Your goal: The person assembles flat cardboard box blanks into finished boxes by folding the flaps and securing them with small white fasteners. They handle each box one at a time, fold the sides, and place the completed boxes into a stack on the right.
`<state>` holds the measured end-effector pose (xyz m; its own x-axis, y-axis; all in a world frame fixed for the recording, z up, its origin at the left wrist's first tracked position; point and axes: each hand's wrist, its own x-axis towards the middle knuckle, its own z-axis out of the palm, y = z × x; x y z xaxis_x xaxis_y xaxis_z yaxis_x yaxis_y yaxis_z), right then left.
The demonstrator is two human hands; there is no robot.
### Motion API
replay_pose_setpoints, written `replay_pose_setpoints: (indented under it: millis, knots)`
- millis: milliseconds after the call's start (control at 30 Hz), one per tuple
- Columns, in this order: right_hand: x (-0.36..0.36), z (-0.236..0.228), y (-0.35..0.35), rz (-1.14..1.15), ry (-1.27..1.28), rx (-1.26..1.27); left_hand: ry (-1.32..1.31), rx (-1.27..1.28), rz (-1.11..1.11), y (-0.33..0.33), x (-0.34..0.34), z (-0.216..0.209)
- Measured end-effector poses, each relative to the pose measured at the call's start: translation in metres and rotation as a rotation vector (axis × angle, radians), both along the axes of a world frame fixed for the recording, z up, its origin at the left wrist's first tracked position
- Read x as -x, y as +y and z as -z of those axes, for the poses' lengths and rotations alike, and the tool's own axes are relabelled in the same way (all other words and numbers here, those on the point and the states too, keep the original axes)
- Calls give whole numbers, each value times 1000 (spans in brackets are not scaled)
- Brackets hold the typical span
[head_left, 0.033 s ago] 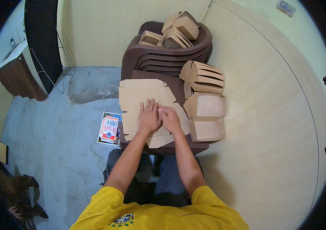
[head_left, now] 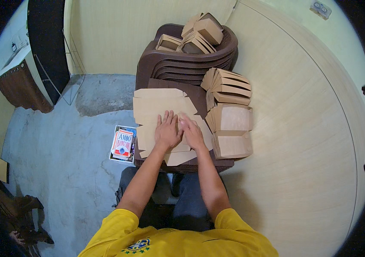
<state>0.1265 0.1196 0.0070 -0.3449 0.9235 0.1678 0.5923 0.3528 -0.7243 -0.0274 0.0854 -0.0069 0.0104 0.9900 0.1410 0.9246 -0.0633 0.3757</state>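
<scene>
A flat, pale brown cardboard box blank [head_left: 154, 105] with notched edges and cut flaps lies across the stacked chairs in front of me. My left hand [head_left: 168, 132] rests palm down on its middle, fingers stretched out and slightly spread. Close beside it, my right hand [head_left: 192, 133] presses on the blank with its fingers drawn together. Those fingertips are slightly blurred, and whether they hold something small is hidden. Beneath the blank shows a dark brown sheet [head_left: 197, 95].
Brown plastic chairs [head_left: 148, 64] are stacked ahead. Folded cardboard trays [head_left: 234, 118] stand along the right side, and more cardboard trays [head_left: 208, 31] sit on the top chair. At left, a small box [head_left: 133, 159] holds a red-and-white packet [head_left: 123, 143]. A wooden wall [head_left: 302, 128] bounds the right.
My right hand has shifted slightly to the right, and its fingertips look more blurred. The left hand and the blank stay almost in place.
</scene>
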Motion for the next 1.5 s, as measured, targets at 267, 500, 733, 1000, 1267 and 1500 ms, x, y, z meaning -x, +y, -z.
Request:
replay_pose_setpoints:
  millis: [267, 500, 733, 1000, 1267, 1500]
  knots:
    - [-2, 8, 27, -23, -353, 57, 33, 20, 25, 6, 5, -3]
    - [8, -2, 57, -8, -166, 233, 45, 70, 11, 4, 2, -14]
    - [-12, 4, 28, -94, -392, 151, 74, 0, 8, 6, 3, 0]
    - [-5, 12, 48, 23, 105, 54, -127, -29, -31, 15, 15, -1]
    - [1, 14, 33, 273, 391, -50, -157, -149, 87, -34, 28, -16]
    - [1, -4, 3, 567, -167, -193, -17, -79, -191, -29, -8, -28]
